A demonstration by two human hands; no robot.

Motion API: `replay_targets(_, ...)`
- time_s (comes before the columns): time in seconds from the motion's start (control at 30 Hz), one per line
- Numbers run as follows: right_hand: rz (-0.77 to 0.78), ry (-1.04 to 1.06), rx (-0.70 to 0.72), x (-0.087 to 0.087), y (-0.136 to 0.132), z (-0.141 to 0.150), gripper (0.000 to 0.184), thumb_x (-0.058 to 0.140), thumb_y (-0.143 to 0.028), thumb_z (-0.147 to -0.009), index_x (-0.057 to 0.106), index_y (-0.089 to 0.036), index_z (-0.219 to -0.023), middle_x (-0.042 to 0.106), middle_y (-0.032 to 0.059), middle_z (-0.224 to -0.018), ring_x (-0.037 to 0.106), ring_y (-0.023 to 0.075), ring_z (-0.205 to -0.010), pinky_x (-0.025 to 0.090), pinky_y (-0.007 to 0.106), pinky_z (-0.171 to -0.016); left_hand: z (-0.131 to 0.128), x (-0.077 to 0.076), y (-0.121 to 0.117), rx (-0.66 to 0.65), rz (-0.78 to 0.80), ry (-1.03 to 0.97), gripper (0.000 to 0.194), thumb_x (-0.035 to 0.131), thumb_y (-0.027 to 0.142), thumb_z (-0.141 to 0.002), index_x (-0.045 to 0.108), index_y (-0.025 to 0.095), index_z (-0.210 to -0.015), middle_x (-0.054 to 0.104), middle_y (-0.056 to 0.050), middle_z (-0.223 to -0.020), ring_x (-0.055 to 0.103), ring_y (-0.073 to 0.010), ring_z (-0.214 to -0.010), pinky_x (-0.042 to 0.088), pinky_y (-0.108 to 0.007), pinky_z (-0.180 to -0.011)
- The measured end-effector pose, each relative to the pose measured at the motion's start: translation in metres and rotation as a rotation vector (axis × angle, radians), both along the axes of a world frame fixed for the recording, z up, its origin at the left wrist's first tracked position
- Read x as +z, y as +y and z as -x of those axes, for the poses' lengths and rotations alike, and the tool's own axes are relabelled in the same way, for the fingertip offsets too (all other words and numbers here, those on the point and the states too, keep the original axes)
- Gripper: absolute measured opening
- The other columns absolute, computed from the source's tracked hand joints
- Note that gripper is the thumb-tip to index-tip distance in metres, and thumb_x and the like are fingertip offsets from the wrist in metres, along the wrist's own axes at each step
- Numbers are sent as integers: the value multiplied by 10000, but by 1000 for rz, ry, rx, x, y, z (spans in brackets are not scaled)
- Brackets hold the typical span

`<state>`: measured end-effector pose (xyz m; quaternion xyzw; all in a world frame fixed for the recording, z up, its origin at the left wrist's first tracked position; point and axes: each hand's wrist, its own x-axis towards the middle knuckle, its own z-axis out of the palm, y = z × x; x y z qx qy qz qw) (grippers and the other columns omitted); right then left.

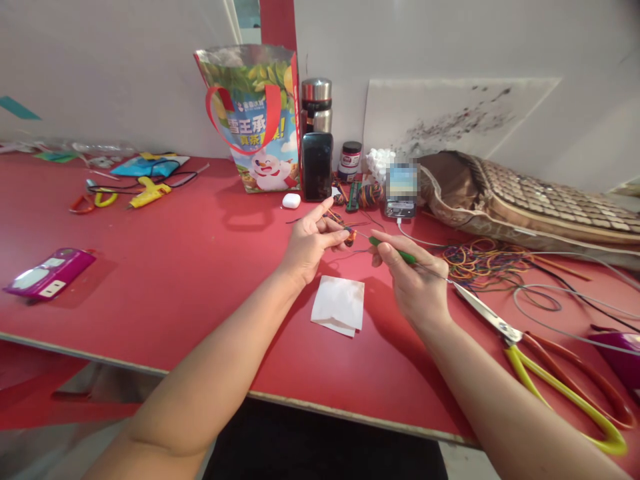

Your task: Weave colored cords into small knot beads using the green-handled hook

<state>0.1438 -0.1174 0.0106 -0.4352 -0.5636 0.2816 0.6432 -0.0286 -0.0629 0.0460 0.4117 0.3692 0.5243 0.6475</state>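
Note:
Over the middle of the red table, my left hand (313, 243) pinches a small multicoloured piece of yarn work (351, 236) between thumb and fingers, its index finger stretched forward. My right hand (417, 277) is closed round a crochet hook (395, 249) with a green handle. The hook's thin metal shaft points left and reaches the yarn piece; its very tip is hidden there. Strands of yarn trail from the piece near my left hand. Below both hands lies a folded white paper (339, 303) on the table.
Large scissors (510, 333) with red and yellow handles lie right of my right hand, beside tangled yarn (490, 263). Behind stand a dark phone (317, 167), a lit phone (401, 193) on a cable and a paper bag (250, 127). A yellow glue gun (150, 192) lies left.

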Motion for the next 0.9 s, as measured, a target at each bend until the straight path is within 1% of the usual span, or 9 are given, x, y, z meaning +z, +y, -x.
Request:
replay_targets(0.1, -13, -21, 4, 2, 0, 0, 182, 759, -354, -954, 864, -304, -1094, 738, 14, -754, 712, 196, -743, 595, 386, -737, 0, 0, 0, 4, -9, 7, 997, 833, 55, -695, 458, 122, -1616, 663, 77, -672, 604, -110, -578, 463, -294, -670)
replay_targets(0.33, -64, -65, 25, 6, -2, 1, 194, 755, -249, -948, 861, -303, -1102, 736, 14, -780, 694, 176, -719, 598, 365, -711, 1, 1, 2, 13, -32, 47, 998, 829, 63, -685, 453, 93, -1609, 674, 77, -670, 623, -113, -576, 442, -291, -666)
replay_targets(0.47, -91, -91, 30, 7, -2, 1, 228, 740, -202, -952, 858, -302, -1120, 732, 14, -799, 692, 170, -709, 602, 349, -678, 2, 1, 3, 10, -23, 51, 1017, 823, 60, -680, 427, 79, -1616, 669, 83, -663, 612, -108, -564, 435, -280, -646)
replay_targets(0.6, -94, -90, 46, 8, -2, 0, 273, 738, -144, -944, 859, -317, -1117, 727, 1, -782, 690, 153, -711, 585, 328, -689, 3, 0, 4, -5, -28, 54, 1008, 815, 63, -685, 432, 90, -1617, 667, 79, -675, 600, -103, -564, 437, -279, -639)
replay_targets(0.9, -63, -91, 54, 9, -5, -1, 244, 749, -164, -936, 864, -302, -1100, 741, 9, -774, 705, 166, -726, 582, 337, -694, 9, -7, 12, -35, -128, 113, 959, 773, 71, -699, 460, 110, -1604, 659, 61, -695, 590, -107, -605, 425, -268, -617)
